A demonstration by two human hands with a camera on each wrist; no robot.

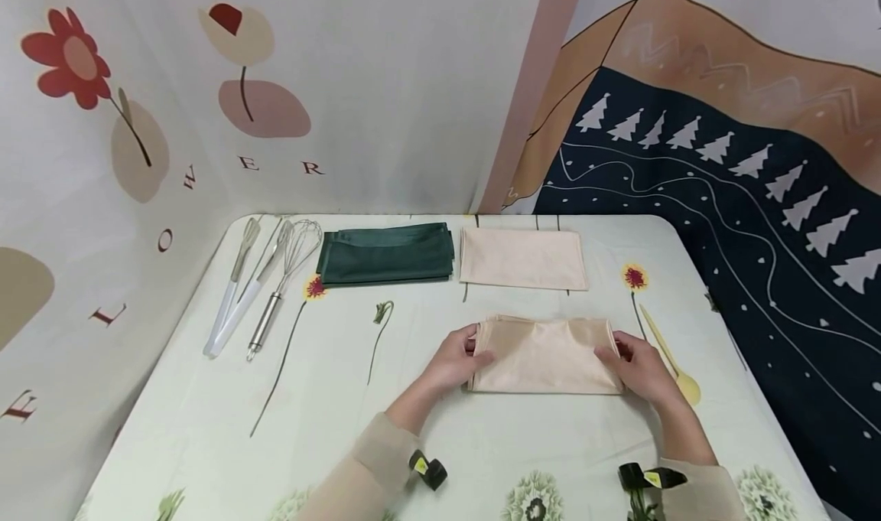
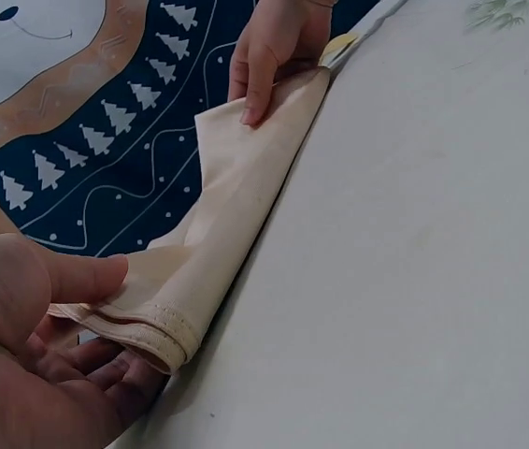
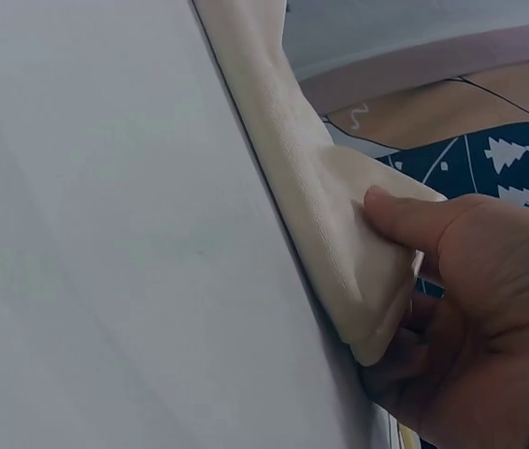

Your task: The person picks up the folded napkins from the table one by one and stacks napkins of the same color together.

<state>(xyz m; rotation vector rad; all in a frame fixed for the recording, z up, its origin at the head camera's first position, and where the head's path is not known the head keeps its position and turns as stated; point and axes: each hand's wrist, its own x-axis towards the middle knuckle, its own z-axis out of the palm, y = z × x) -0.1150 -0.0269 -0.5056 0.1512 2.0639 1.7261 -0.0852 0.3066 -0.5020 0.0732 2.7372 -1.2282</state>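
Observation:
Both hands hold a folded beige cloth (image 1: 547, 360) at its two short sides, near the middle of the table. The left hand (image 1: 456, 360) pinches the left side, thumb on top and fingers underneath, as the left wrist view shows with the stacked hemmed layers (image 2: 166, 332). On the opposite side the right hand (image 1: 636, 364) grips the cloth, its thumb (image 3: 400, 213) lying on the upper face and its fingers below. Behind this cloth lie a folded pale pink cloth (image 1: 523, 258) and, to its left, a folded dark green cloth (image 1: 387, 253).
At the table's left are a metal whisk (image 1: 267, 318) and white-handled tongs (image 1: 241, 310), with another whisk-like head beside them. A yellow spoon (image 1: 684, 383) lies just right of the right hand. Printed fabric walls stand behind the floral-covered table (image 1: 330, 406).

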